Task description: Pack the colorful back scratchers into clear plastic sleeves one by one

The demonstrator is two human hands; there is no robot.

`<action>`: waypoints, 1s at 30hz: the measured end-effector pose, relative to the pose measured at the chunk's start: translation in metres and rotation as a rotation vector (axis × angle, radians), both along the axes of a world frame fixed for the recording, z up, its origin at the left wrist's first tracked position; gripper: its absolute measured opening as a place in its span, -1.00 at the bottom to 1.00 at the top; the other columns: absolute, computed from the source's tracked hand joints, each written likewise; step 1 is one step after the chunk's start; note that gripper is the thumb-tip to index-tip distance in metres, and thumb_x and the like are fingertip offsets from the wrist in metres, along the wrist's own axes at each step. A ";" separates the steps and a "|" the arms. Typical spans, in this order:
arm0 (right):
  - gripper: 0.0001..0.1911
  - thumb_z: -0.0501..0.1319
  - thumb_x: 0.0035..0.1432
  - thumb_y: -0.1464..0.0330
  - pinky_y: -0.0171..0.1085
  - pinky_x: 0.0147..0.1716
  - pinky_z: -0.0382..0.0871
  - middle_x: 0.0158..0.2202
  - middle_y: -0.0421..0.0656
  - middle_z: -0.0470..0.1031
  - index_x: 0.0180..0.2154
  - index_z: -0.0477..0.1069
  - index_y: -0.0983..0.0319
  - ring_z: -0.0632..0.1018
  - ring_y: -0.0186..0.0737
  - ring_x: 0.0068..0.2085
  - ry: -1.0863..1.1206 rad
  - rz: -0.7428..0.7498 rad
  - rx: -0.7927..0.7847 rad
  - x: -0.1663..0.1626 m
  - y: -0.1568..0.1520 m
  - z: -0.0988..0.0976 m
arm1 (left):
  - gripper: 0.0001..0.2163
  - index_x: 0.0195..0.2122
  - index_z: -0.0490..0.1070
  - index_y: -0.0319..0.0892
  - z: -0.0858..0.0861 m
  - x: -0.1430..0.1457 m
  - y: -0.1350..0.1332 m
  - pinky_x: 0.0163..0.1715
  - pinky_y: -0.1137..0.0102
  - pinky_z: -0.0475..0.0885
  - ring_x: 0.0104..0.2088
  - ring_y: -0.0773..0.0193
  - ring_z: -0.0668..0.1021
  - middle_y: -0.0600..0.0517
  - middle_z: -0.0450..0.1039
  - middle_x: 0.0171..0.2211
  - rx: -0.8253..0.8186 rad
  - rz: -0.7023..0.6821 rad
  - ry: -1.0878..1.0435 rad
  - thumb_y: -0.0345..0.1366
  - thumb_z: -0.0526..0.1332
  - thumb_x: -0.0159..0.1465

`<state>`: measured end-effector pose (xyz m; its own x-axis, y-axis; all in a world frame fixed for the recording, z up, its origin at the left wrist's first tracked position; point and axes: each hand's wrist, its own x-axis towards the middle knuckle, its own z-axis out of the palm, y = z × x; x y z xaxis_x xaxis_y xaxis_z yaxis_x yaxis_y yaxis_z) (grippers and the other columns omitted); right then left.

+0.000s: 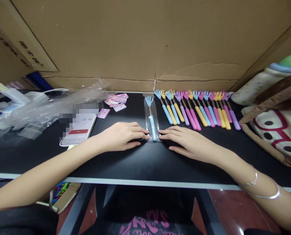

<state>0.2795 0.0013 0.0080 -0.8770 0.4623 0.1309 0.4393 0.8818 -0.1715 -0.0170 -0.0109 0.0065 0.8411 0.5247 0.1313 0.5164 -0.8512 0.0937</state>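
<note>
A blue back scratcher (152, 125) with a hand-shaped head lies inside a clear plastic bag (156, 112) on the black table, its head toward the back. My left hand (126, 135) rests flat at the bag's left edge, fingers stretched out and fingertips touching the plastic. On the opposite side, my right hand (184, 140) lies with spread fingers, its tips at the bag's lower right edge. Neither hand grips anything. To the right, several back scratchers (204, 112) in blue, yellow, pink and purple lie side by side in a row.
Small printed cards (116, 100) lie left of the bag, near a phone (80, 129) showing a timer. Clear plastic bags (69, 98) are heaped at far left. A brown-trimmed bag (277, 130) and a bottle (255, 83) stand at right. Cardboard (135, 39) walls the back.
</note>
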 end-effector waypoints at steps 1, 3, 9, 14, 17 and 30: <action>-0.64 0.12 0.31 0.33 -0.02 0.10 0.39 0.13 -0.01 0.48 0.11 0.42 0.24 0.46 -0.07 0.11 -0.002 -0.002 0.003 0.000 0.000 0.000 | -0.71 0.11 0.40 -0.10 0.000 0.000 0.000 0.03 0.34 0.42 0.06 0.21 0.49 -0.01 0.45 0.13 0.001 -0.001 0.005 -0.30 0.13 0.38; -0.63 0.12 0.32 0.33 -0.01 0.11 0.39 0.13 -0.01 0.47 0.11 0.41 0.24 0.45 -0.07 0.12 -0.001 -0.006 -0.001 0.001 -0.001 -0.001 | -0.71 0.11 0.40 -0.10 0.000 0.001 -0.001 0.04 0.33 0.41 0.06 0.20 0.49 0.00 0.45 0.14 0.005 0.002 0.015 -0.30 0.13 0.38; -0.60 0.13 0.31 0.33 -0.02 0.14 0.36 0.15 -0.05 0.47 0.15 0.39 0.19 0.44 -0.10 0.15 0.029 -0.013 -0.040 0.004 0.000 -0.006 | -0.71 0.11 0.40 -0.11 0.000 0.002 -0.003 0.01 0.30 0.43 0.05 0.18 0.49 0.00 0.44 0.14 0.012 0.005 0.028 -0.31 0.11 0.39; -0.60 0.12 0.32 0.32 0.00 0.15 0.35 0.17 -0.06 0.46 0.16 0.38 0.19 0.43 -0.09 0.16 0.028 -0.020 -0.045 0.006 0.000 -0.007 | -0.70 0.13 0.38 -0.13 -0.001 0.002 -0.003 0.01 0.27 0.43 0.06 0.15 0.48 -0.02 0.43 0.15 0.010 -0.002 0.021 -0.32 0.11 0.38; -0.60 0.12 0.32 0.32 0.00 0.15 0.35 0.17 -0.05 0.45 0.16 0.38 0.20 0.42 -0.09 0.17 0.020 -0.029 -0.047 0.007 -0.001 -0.006 | -0.70 0.12 0.38 -0.14 -0.001 0.002 -0.002 0.01 0.27 0.43 0.05 0.15 0.48 -0.01 0.44 0.14 0.009 -0.007 0.011 -0.33 0.10 0.38; -0.61 0.12 0.32 0.31 -0.02 0.15 0.34 0.16 -0.05 0.46 0.15 0.39 0.20 0.43 -0.10 0.17 0.032 -0.037 -0.070 0.007 0.000 -0.006 | -0.72 0.10 0.40 -0.12 -0.003 0.001 0.002 0.02 0.30 0.43 0.04 0.18 0.47 0.00 0.46 0.12 -0.029 -0.013 -0.029 -0.31 0.11 0.39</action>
